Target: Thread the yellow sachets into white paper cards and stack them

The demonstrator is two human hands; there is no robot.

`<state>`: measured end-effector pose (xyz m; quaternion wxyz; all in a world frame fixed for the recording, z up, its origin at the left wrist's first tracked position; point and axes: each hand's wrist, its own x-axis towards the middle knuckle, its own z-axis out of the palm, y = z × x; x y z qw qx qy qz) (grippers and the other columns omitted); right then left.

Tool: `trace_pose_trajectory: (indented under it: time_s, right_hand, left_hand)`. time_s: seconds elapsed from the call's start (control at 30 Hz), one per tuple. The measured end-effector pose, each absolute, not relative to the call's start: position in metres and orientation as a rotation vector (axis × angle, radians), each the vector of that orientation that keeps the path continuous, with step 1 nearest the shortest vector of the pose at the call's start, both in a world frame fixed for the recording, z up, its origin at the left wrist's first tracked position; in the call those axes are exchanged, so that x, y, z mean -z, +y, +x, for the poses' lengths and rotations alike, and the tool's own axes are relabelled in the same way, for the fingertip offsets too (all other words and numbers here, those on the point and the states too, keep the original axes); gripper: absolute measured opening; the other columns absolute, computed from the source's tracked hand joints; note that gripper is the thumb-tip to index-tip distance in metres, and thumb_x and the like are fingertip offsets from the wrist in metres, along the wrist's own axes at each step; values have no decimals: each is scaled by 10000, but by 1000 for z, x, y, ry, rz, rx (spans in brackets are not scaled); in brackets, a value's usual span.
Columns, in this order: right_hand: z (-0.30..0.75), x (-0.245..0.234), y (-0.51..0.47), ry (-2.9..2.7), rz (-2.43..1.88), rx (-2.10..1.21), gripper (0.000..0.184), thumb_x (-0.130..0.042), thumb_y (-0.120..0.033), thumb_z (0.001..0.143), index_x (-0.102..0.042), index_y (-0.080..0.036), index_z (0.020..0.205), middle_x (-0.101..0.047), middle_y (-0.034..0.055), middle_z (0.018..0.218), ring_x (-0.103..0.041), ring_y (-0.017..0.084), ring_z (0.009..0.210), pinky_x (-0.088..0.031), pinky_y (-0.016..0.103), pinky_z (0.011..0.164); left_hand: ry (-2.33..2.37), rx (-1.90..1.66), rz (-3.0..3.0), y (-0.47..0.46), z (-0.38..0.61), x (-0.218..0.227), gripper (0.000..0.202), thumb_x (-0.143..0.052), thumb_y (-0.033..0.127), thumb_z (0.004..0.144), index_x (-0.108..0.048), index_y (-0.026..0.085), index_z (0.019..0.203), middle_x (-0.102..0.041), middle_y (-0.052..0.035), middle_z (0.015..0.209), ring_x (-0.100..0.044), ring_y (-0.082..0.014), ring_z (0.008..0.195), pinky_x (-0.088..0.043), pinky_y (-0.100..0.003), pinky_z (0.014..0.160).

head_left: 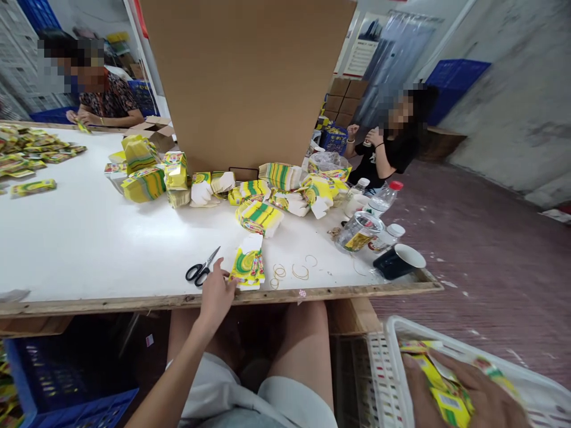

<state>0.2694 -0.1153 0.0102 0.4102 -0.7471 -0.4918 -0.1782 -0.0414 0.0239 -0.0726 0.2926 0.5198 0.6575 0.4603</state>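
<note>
My left hand [217, 290] rests at the table's front edge, its fingers apart and touching the near left side of a small stack of flat yellow-green cartons [246, 261]. Close beside its fingertips lie black-handled scissors [200, 272]. To the right of the stack are several thin rubber bands [279, 271]. Down at the lower right, my right hand [477, 386] is inside a white plastic basket [392, 351], thumb and fingers closed around small yellow boxes [448, 404]. Part of that grip is cut off by the frame's bottom edge.
Bundles of folded cartons [261, 219] line up before a tall cardboard box [245, 83]. Bottles, a clear jar [359, 232] and a dark cup [399, 261] crowd the right corner. Two people sit beyond the table [89, 238]. A blue crate [75, 404] stands lower left.
</note>
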Motion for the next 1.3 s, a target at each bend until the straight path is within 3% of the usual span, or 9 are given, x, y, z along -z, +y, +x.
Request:
trace_pose_trajectory:
  time_s: [0.1, 0.27, 0.4, 0.47, 0.63, 0.9, 1.03, 1.17, 1.3]
  right_hand:
    - [248, 10, -112, -1251, -1813, 47, 369, -591, -542, 848, -676, -196, 944, -681, 144, 965, -615, 337, 945, -438, 508, 925]
    - [179, 43, -89, -979, -1536, -790, 362, -688, -493, 799, -677, -205, 1018, -740, 112, 998, -679, 274, 891, -536, 370, 764]
    - [157, 52, -76, -839, -1365, -963, 345, -766, -459, 744, -654, -204, 947, -754, 83, 913, -701, 249, 857, -566, 346, 746]
    - [157, 55, -76, -788, -1329, -1009, 332, -787, -453, 727, -648, -204, 898, -751, 69, 850, -702, 234, 793, -569, 337, 716]
    - [155, 61, -87, -822, -1192, -1292, 304, -779, -441, 753, -692, -191, 902, -762, 88, 855, -707, 240, 788, -569, 356, 732]
    - [145, 50, -90, -887, -1212, -1297, 330, -762, -498, 745, -711, -195, 864, -749, 89, 857, -698, 254, 821, -575, 358, 741]
    - [142, 52, -92, -916, -1295, -1267, 346, -720, -528, 772, -669, -188, 810, -713, 65, 755, -660, 224, 686, -561, 324, 628]
    - [144, 58, -93, -1017, -1378, -1127, 292, -678, -484, 827, -639, -195, 797, -667, 35, 707, -624, 198, 657, -536, 282, 598]
    - [152, 53, -88, -1109, -1312, -1093, 320, -694, -405, 833, -615, -228, 1087, -707, 59, 939, -643, 194, 732, -550, 291, 677]
  left_hand:
    - [1701, -1223, 1339, 23, -50, 72, 464, -605, 261, 795, -539, 114, 1230, -599, -42, 779, -602, -254, 744, -488, -469, 808]
    - [1406, -1182, 1328, -24, -28, 48, 233, -614, 348, 840, -643, 160, 974, -668, -47, 803, -636, -191, 728, -521, -306, 711]
    - [1010, -1075, 1141, -56, -8, 35, 204, -758, 336, 764, -673, 152, 785, -685, -41, 750, -622, -170, 708, -486, -247, 671]
    - [883, -1066, 1047, -59, -5, 33, 236, -752, 379, 777, -705, 153, 826, -719, -62, 802, -646, -188, 761, -499, -264, 722]
    - [551, -988, 816, -50, -5, 33, 541, -744, 509, 751, -686, 186, 1181, -719, -138, 1149, -635, -307, 1110, -483, -383, 951]
    - [619, -1016, 726, -54, 4, 37, 418, -757, 415, 771, -717, 169, 1107, -754, -121, 1058, -669, -296, 1053, -519, -366, 895]
    - [714, -1059, 755, -53, 8, 47, 417, -692, 488, 813, -690, 157, 1067, -762, -96, 979, -700, -265, 931, -545, -348, 815]
    - [846, -1118, 871, -55, 8, 49, 531, -694, 419, 832, -495, 217, 1281, -749, -82, 999, -702, -243, 926, -539, -328, 807]
    - [877, -1093, 1022, -57, 1, 41, 629, -670, 346, 858, -347, 248, 1388, -721, -104, 1062, -694, -247, 952, -525, -325, 811]
